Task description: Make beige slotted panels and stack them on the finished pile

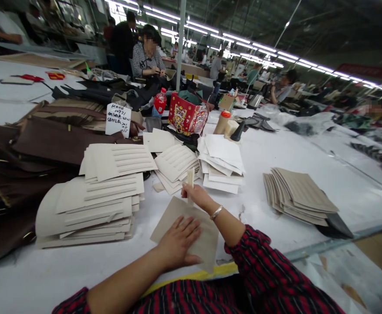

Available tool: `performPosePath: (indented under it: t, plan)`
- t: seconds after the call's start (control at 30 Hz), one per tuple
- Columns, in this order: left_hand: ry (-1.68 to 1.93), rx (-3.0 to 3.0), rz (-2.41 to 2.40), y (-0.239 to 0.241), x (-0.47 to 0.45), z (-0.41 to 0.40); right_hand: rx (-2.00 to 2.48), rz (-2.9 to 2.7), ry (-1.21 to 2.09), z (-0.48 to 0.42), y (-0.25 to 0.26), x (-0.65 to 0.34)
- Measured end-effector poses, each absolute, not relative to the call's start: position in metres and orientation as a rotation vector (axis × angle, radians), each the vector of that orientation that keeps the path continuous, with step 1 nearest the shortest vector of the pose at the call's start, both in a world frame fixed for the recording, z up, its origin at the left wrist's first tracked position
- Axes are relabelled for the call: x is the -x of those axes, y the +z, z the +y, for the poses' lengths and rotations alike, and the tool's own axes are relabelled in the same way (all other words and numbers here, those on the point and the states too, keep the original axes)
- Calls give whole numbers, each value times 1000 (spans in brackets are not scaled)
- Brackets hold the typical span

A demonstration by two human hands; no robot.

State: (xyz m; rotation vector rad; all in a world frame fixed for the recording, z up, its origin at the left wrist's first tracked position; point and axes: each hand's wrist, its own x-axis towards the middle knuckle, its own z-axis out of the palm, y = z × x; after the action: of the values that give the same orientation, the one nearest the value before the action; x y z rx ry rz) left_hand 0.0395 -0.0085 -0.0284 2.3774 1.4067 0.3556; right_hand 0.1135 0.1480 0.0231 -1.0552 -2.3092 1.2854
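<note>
My left hand lies flat with fingers spread on a beige square panel on the white table. My right hand is closed round a small cream stick-like tool, held upright at the panel's far edge. A bracelet sits on my right wrist. Both sleeves are red and dark striped.
Stacks of cream slotted panels lie at left, with more and white sheets ahead. A fanned grey-beige pile sits right. Brown leather pieces are far left. A red patterned bag, bottles and other workers are beyond.
</note>
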Motion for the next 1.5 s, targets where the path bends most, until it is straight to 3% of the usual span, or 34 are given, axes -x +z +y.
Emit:
performPosePath:
  t: [0.13,0.37,0.57,0.77,0.97,1.13,1.23,1.33,1.4,1.5]
  plan:
    - [374,-2363,1394,-27,-39,-8,1109,-2649,968,151,22,-121]
    - [349,-2374,1404,-29,-38,-7,944,-2691,1315,162,26,-122]
    - [310,-2439,1419,-34,-39,-6,827,-2699,1165,156,30,-170]
    - [310,-2471,1446,-39,-44,-3,1393,-2284,1054,122,15,-253]
    - [339,-2409,1699,-49,-71,2,1673,-2188,588,128,10,-236]
    - [374,-2376,1782,-53,-84,2,1820,-2155,440,97,14,-229]
    - [392,-2326,1775,-49,-85,3,1725,-2138,541,39,10,-242]
    - [336,-2274,1732,-41,-76,6,1743,-1887,963,-7,9,-259]
    - [283,-2261,1646,-35,-60,7,1760,-1639,1166,-13,12,-268]
    - [252,-2273,1609,-32,-29,0,1701,-1422,1208,10,21,-273]
